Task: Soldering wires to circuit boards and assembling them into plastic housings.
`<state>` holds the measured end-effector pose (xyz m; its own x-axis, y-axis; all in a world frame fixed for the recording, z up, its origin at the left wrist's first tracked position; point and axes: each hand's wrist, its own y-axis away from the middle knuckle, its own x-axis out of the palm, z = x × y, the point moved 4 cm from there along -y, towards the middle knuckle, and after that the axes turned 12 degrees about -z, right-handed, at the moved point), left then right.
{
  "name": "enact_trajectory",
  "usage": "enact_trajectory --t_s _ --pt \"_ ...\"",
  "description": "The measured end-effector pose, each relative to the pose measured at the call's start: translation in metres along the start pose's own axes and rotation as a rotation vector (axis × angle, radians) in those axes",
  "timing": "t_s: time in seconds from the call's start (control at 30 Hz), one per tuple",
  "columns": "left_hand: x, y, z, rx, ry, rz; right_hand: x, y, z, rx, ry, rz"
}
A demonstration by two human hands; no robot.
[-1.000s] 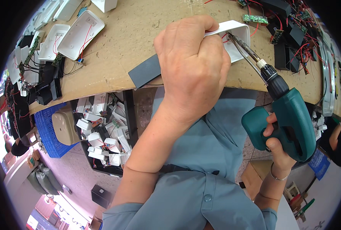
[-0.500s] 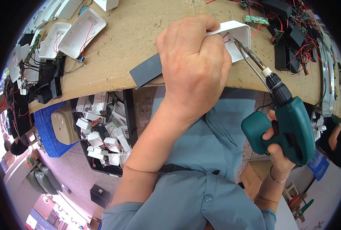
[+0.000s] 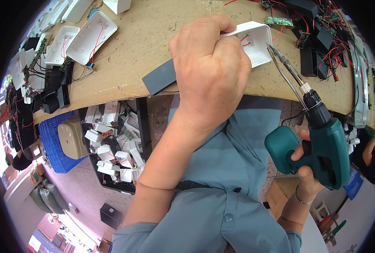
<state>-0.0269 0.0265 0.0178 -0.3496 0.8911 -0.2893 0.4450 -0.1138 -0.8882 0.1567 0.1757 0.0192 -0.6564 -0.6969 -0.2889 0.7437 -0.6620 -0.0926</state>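
Observation:
My left hand [image 3: 212,69] is closed on a white plastic housing [image 3: 259,36], gripping its left side at the front of the table. Inside the housing, short red wires [image 3: 245,41] come off its inner wall. In my right hand [image 3: 307,168] is a green soldering gun [image 3: 328,147], my fingers wrapped round its handle. Its metal tip and thin feed tube slant up to the left and end at the housing's right rim; whether they touch it I cannot tell. A dark grey flat piece [image 3: 160,78] lies partly under my left hand.
White housings [image 3: 92,38] with red wires lie at the far left, beside black casings and circuit boards. Black boxes [image 3: 309,61], red wires and a green circuit board [image 3: 279,21] crowd the right. Below the table edge stand a black crate [image 3: 143,126] of white parts and a blue basket [image 3: 54,143].
The soldering gun has drawn back to the right and slightly down, its tip leaving the red wires inside the housing. My left hand and the housing have shifted slightly left.

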Motion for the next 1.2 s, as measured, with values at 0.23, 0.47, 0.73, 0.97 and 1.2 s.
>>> enact_trajectory --t_s 0.23,0.47,0.73,0.97,1.2 --pt "0.0 0.001 0.003 -0.128 -0.017 0.297 0.004 0.0 0.003 0.003 -0.032 -0.062" --pt "-0.016 -0.015 0.021 -0.198 0.13 0.211 -0.007 0.005 -0.002 -0.1 -0.1 -0.004" --pt "-0.144 -0.078 0.145 -1.016 0.816 -0.518 -0.011 -0.001 -0.009 -0.114 -0.233 0.075" --pt "-0.167 -0.113 0.174 -0.029 -0.583 -0.253 -0.006 -0.005 -0.009 -0.121 -0.239 0.082" --pt "-0.115 -0.07 0.203 0.079 -0.944 0.039 -0.006 -0.005 -0.012 -0.124 -0.252 0.062"
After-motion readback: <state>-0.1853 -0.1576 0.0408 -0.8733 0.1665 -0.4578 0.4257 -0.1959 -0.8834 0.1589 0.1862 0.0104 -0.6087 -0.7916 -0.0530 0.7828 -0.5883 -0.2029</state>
